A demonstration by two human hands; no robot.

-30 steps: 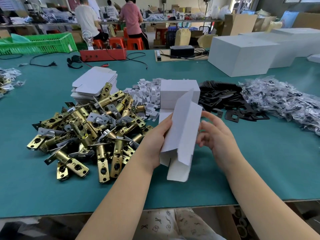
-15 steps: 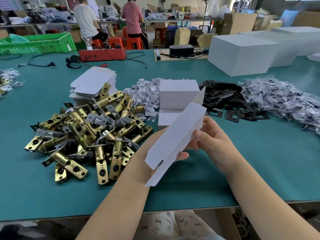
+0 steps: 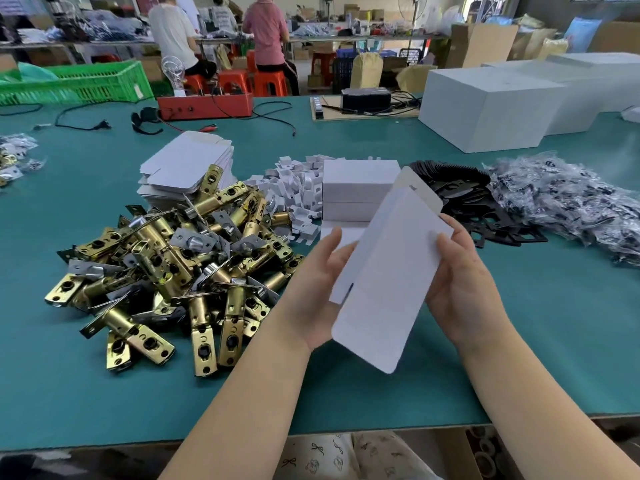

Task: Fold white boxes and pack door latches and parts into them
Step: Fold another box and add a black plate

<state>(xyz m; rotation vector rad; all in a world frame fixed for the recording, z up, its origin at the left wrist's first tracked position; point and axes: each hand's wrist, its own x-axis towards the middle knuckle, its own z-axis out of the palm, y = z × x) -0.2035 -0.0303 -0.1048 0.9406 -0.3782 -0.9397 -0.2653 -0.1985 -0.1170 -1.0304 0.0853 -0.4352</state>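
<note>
I hold a flat, unfolded white box blank (image 3: 388, 271) tilted above the green table, one end flap pointing toward me. My left hand (image 3: 317, 289) supports its left edge from below with fingers stretched along it. My right hand (image 3: 460, 282) grips the right edge, thumb on the face. A heap of brass door latches (image 3: 173, 271) lies to the left. Behind it sits a stack of flat box blanks (image 3: 187, 161). Folded white boxes (image 3: 356, 188) stand stacked just beyond my hands.
Small white card inserts (image 3: 298, 192) lie beside the boxes. Black plates (image 3: 467, 209) and bagged parts (image 3: 571, 209) spread to the right. Large white cartons (image 3: 485, 105) stand at the back right, a red box (image 3: 204, 105) and a green crate (image 3: 72, 83) at the back. People work at a far bench.
The box blank has turned from a part-opened sleeve held upright to a flat sheet facing me. Both hands shifted to its side edges and rose a little.
</note>
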